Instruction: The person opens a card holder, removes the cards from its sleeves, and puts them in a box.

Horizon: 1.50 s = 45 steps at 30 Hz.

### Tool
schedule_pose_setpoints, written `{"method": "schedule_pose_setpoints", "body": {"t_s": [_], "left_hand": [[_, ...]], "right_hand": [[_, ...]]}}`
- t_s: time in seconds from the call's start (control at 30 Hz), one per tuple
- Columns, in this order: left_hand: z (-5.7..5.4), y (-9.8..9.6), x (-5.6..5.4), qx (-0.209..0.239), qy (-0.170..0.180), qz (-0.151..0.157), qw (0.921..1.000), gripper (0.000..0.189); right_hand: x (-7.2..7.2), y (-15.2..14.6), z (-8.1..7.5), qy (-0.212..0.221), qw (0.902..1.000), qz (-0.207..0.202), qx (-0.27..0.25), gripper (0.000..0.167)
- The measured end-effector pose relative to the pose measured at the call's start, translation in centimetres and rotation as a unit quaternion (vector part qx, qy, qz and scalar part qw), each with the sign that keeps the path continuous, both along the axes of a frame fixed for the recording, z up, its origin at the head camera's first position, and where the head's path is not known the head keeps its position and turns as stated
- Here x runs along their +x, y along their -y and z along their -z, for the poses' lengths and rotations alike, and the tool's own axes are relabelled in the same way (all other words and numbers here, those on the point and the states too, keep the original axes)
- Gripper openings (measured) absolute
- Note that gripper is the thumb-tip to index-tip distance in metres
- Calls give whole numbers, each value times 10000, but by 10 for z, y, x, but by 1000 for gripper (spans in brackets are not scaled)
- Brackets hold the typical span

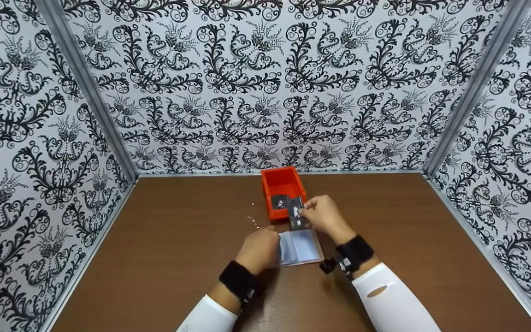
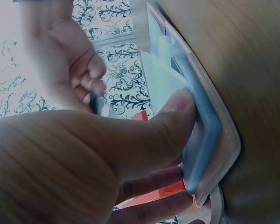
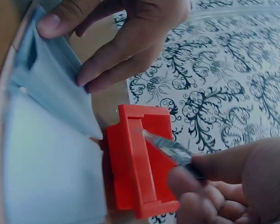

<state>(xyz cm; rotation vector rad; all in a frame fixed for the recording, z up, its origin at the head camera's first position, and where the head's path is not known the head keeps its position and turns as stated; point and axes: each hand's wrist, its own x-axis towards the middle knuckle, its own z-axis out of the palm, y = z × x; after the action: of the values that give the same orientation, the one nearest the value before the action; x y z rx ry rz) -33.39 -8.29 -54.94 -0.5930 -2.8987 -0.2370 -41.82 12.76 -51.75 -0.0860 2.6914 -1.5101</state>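
Fingers and thumb of the right hand (image 1: pixel 324 214) pinch a dark card (image 1: pixel 296 217) between the red bin (image 1: pixel 288 188) and the open card holder (image 1: pixel 306 245). Left-hand fingers and thumb grip the card holder's clear pages on its left side; that left hand (image 1: pixel 258 249) sits low over the brown table (image 1: pixel 178 240). Another dark card (image 1: pixel 278 201) lies inside the bin's near end.

With our left hand (image 2: pixel 102 158) we pinch the bluish translucent plastic pages (image 2: pixel 209 128) of a pinkish-tan covered booklet (image 2: pixel 227 142) on a brown wood-grain table (image 2: pixel 259 70). Beyond, our right hand (image 2: pixel 65 60) holds a small dark item (image 2: pixel 94 103), partly hidden; bright red plastic (image 2: pixel 170 190) shows behind our left fingers.
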Motion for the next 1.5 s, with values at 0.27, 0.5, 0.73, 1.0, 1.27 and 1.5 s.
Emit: {"method": "schedule_pose_setpoints", "body": {"t_s": [0.27, 0.5, 0.73, 1.0, 1.27, 1.5], "left_hand": [[1, -1, -1, 48, -9, 27, 10000, 11], [1, -4, 0, 73, 18, 51, 10000, 11], [-1, -10, -1, -82, 143, 28, 9999, 9], [2, -6, 1, -52, 166, -103, 9998, 5], [0, -4, 2, -88, 142, -93, 9998, 4], [-1, -1, 2, -58, 191, -84, 9998, 5]], "right_hand": [[-31, 24, -24, -198, 9995, 234, 106, 5], [-56, 34, -25, -560, 9916, -59, 1168, 11], [-75, 43, -18, -198, 9859, -202, 1649, 28], [-82, 59, -10, -273, 9718, -456, 2296, 39], [-79, 63, -7, -588, 9643, -557, 2521, 45], [-66, 61, -9, -1281, 9579, -378, 2542, 26]]}}
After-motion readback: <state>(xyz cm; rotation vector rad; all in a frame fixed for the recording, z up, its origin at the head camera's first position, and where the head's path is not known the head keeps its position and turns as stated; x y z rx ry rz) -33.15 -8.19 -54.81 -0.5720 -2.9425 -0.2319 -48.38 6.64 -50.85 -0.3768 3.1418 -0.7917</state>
